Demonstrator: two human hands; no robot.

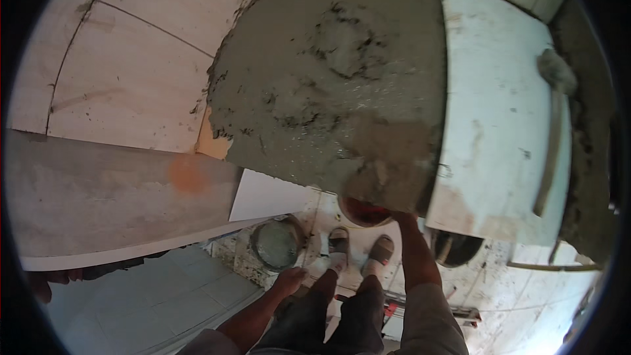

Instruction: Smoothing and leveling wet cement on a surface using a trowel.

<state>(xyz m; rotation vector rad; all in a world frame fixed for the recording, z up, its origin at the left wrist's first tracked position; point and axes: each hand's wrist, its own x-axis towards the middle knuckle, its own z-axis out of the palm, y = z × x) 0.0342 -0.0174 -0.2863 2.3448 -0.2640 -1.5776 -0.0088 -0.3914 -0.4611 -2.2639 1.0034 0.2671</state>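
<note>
Right arm was way out front, left one sat low near the thigh.
The right hand (403, 216) was at the end of a pretty straight forearm (419, 260), too dark to make out what the fingers did. The left hand (291, 281) looked loosely curled, with its forearm (255, 319) angled in from the lower left, elbow bent. Both legs were a bit apart, feet pointing forward, the left foot (338, 241) slightly ahead.
</note>
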